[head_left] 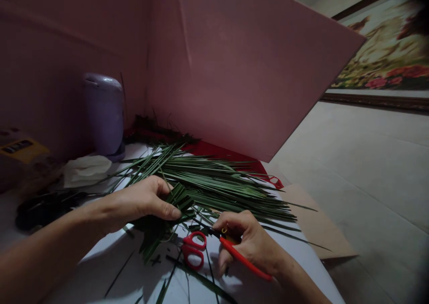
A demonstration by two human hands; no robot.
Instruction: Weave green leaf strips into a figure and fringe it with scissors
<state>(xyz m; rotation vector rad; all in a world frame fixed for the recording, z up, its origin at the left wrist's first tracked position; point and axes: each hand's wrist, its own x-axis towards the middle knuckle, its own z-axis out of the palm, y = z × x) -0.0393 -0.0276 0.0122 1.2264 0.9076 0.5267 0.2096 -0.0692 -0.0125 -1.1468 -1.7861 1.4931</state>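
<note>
Item: dark-green folded leaf piece [182, 200], pinched in the left hand [145, 201]; apparently part-made. Orange-red-handled metal tool [246, 261], gripped in the right hand [256, 241], tip near the piece. Long narrow green leaf strips [228, 183], on the white counter [306, 252], seemingly unworked. Red-handled scissors [194, 249], lying unheld. Container: upright lavender plastic canister [105, 116], contents hidden.

no lettering can be read; the yellow label [24, 149] is too blurred.

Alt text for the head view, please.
The person's left hand holds folded green leaves; the right hand holds an orange-handled tool beside them. Red-handled scissors lie on the white table, with long green strips behind.
</note>
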